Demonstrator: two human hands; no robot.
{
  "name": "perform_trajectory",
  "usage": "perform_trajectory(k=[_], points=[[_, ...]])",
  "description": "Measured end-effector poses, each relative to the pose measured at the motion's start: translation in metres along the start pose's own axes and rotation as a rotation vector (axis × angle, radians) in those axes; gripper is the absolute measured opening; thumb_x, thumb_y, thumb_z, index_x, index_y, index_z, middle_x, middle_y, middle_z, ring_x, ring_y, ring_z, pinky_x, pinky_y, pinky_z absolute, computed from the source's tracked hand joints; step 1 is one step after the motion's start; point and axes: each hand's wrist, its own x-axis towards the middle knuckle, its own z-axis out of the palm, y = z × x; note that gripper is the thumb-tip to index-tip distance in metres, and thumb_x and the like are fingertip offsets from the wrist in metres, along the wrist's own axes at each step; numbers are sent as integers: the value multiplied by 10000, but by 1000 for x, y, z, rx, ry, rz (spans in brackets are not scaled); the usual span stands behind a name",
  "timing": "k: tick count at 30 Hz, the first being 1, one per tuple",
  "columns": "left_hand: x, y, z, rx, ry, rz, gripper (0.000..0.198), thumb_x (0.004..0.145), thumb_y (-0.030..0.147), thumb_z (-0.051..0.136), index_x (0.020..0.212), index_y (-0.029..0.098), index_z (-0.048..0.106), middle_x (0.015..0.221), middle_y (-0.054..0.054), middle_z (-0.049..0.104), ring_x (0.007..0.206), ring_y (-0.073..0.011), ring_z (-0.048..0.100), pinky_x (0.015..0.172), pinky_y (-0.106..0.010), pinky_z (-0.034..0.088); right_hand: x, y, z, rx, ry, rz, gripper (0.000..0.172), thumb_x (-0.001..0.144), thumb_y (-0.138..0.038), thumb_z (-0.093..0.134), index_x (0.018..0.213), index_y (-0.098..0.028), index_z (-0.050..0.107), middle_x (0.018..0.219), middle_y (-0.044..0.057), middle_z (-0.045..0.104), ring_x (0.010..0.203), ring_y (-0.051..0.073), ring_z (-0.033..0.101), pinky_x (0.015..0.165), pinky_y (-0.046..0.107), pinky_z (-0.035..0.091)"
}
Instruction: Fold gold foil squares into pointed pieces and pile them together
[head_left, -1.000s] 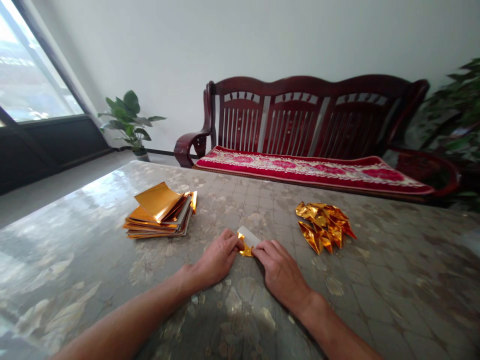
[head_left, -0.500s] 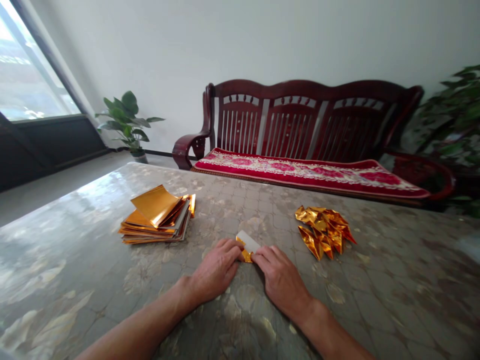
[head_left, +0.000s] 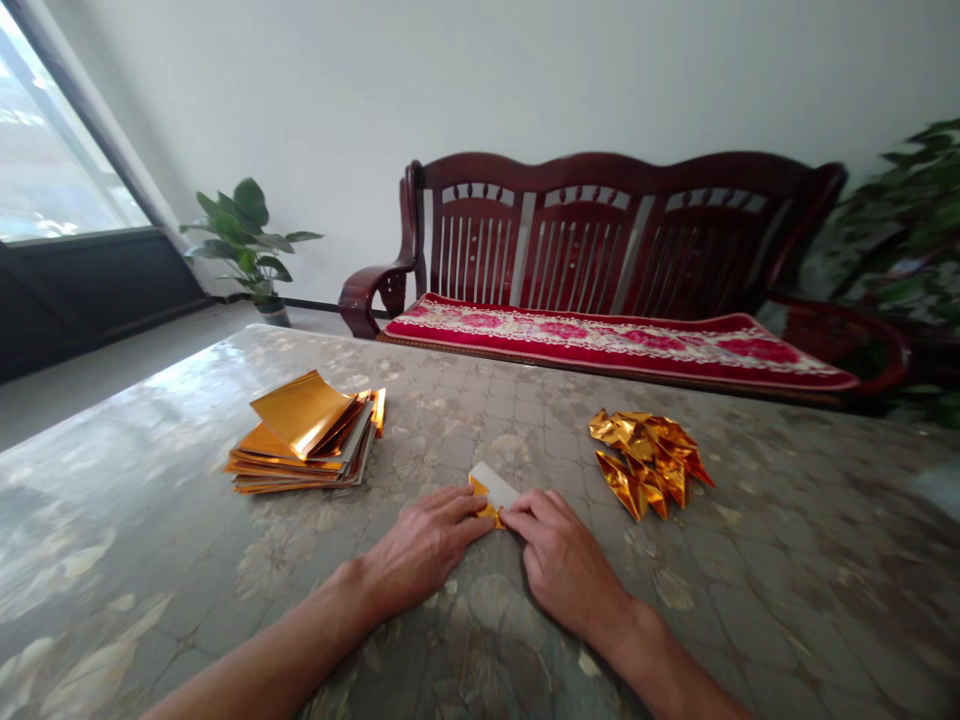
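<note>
A small sheet of gold foil paper (head_left: pixel 494 484), white on its back, lies partly folded on the table in front of me. My left hand (head_left: pixel 424 540) rests with its fingers stretched out flat over the left gold part. At the lower right edge, my right hand (head_left: pixel 559 550) pinches the paper between thumb and curled fingers. Part of the fold is hidden under the fingertips. To the left is a stack of gold foil sheets (head_left: pixel 300 440), the top one askew. Folded gold foil pieces (head_left: pixel 649 460) lie in a pile to the right.
The table (head_left: pixel 480 620) has a glossy, patterned cover. Behind its far edge stands a dark red wooden bench (head_left: pixel 585 250) with a red floral cushion (head_left: pixel 622 345). A potted plant (head_left: pixel 251 240) is at the back left, and more leafy greenery (head_left: pixel 907 230) at the right.
My left fingers have gone from a bent grip to lying flatter across the paper. My right hand stays at the paper's edge. The view has shifted slightly.
</note>
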Motion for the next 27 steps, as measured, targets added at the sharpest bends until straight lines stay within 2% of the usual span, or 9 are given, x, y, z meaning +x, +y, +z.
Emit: perform_trajectory(k=[6,10,17,27], points=[[1,1,-3,5,-26,19,356,970,153,423,1278,220,588,1340,-55,586,1301,-221,482,1133,-364,379,7,-5,7,8,102,97,147,927,-156,533,857,-209,652,893,40,598,924,202,530,840,331,440],[2,2,-3,-19,-12,19,363,942,132,448,1254,233,603,1299,-57,615,1274,-228,510,1112,-389,406,10,-8,13,-54,145,157,69,881,-207,623,817,-211,597,908,41,602,906,214,528,796,335,421],[4,5,-6,-11,-38,20,337,935,123,447,1212,215,616,1286,-56,622,1272,-237,506,1117,-396,390,11,-8,14,-131,120,267,72,847,-180,630,874,-232,589,947,27,619,933,234,513,793,348,383],[4,6,-8,11,-35,43,322,943,114,432,1189,226,606,1266,-46,633,1234,-218,538,1091,-379,391,6,2,8,-75,73,288,116,841,-120,584,853,-235,588,968,19,617,955,226,505,819,341,381]])
